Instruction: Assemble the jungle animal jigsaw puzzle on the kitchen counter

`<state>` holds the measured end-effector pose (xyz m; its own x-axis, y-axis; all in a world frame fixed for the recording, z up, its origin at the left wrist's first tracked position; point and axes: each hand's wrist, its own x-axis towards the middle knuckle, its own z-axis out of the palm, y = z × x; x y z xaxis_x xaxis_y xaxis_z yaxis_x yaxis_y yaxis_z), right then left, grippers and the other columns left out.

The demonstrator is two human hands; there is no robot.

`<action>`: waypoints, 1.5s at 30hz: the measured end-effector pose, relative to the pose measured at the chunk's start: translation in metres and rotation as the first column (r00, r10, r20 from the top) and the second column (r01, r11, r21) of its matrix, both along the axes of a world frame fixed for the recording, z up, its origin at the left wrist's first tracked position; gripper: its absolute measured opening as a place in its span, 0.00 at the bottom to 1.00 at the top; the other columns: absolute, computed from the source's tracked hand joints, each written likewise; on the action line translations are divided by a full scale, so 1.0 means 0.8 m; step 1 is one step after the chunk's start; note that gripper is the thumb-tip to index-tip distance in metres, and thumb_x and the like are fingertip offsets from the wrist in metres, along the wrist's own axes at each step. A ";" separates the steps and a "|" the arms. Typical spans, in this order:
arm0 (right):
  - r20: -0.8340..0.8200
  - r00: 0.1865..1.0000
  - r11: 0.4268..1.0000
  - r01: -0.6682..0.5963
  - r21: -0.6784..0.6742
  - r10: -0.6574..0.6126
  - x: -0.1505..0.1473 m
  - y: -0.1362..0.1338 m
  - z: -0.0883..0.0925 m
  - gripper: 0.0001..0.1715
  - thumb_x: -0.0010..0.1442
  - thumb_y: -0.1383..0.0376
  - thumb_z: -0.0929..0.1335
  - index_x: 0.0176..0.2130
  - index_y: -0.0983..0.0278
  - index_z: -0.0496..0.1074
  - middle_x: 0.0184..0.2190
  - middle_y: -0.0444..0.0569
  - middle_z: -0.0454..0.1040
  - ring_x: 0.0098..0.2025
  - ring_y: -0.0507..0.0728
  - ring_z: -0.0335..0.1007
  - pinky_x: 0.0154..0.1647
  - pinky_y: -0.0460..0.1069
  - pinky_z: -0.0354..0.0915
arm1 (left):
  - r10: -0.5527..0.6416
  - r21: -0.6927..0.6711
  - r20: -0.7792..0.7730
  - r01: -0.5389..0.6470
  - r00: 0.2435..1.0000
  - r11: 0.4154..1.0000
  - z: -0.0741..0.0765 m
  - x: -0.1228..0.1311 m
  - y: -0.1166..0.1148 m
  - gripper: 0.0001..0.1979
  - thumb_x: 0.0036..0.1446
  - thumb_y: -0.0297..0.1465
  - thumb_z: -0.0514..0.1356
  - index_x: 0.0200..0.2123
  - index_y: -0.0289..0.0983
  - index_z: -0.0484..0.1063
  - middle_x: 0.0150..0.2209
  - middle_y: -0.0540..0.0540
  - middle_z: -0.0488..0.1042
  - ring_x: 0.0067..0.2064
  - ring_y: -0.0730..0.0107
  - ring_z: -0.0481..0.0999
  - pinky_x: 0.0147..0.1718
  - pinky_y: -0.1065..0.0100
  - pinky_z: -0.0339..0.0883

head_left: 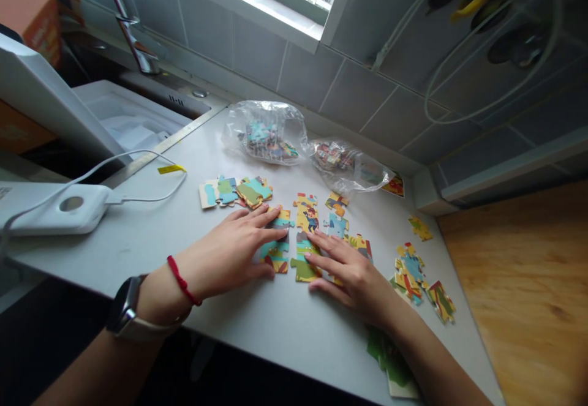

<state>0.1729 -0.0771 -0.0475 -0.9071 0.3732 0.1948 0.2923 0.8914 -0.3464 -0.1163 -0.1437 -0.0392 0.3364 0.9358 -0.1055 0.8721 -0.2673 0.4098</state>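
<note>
My left hand [239, 244] lies with fingers stretched over a joined strip of jigsaw pieces [281, 250] in teal and yellow. Across a narrow gap stands a second joined strip [305, 265], with a small figure in dark blue printed near its top. The spread fingertips of my right hand [346, 265] rest on that second strip's right side. Beyond my left hand are loose jigsaw pieces [255, 191] in a small heap. More pieces [337, 225] lie just past my right hand, partly covered by it.
Two clear plastic bags, one [266, 133] and another [342, 161], hold more pieces at the back. Scattered pieces [408, 271] lie on the right. Green pieces [390, 360] sit under my right forearm. A white power strip [55, 207] with a cable is at left, near the sink [184, 103].
</note>
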 end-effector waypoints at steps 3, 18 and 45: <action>-0.026 0.999 0.999 -0.018 0.045 0.019 -0.001 -0.003 0.003 0.20 0.70 0.62 0.71 0.58 0.66 0.77 0.65 0.63 0.71 0.68 0.68 0.68 0.66 0.65 0.70 | -0.031 0.055 0.045 0.028 0.998 0.998 -0.003 -0.008 -0.007 0.32 0.56 0.45 0.72 0.64 0.51 0.74 0.74 0.43 0.58 0.73 0.39 0.58 0.69 0.41 0.57; -0.053 0.998 0.994 -0.008 0.106 0.014 -0.006 -0.010 0.006 0.16 0.68 0.66 0.72 0.53 0.69 0.79 0.59 0.62 0.78 0.67 0.69 0.69 0.66 0.64 0.71 | -0.053 0.171 0.093 0.036 0.994 0.985 -0.013 -0.011 -0.016 0.31 0.59 0.41 0.71 0.64 0.55 0.72 0.74 0.45 0.59 0.73 0.39 0.59 0.68 0.38 0.57; -0.072 0.997 0.999 0.014 0.042 -0.011 -0.007 -0.011 0.009 0.16 0.65 0.64 0.75 0.52 0.65 0.81 0.58 0.59 0.79 0.67 0.69 0.69 0.64 0.63 0.73 | -0.101 0.134 0.120 0.085 0.988 0.987 -0.010 -0.018 -0.011 0.27 0.60 0.42 0.69 0.63 0.57 0.73 0.73 0.51 0.62 0.74 0.41 0.57 0.71 0.39 0.52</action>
<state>0.1674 -0.0856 -0.0407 -0.8853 0.3749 0.2751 0.2795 0.9019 -0.3293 -0.1310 -0.1527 -0.0474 0.4252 0.9030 0.0617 0.7849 -0.4019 0.4716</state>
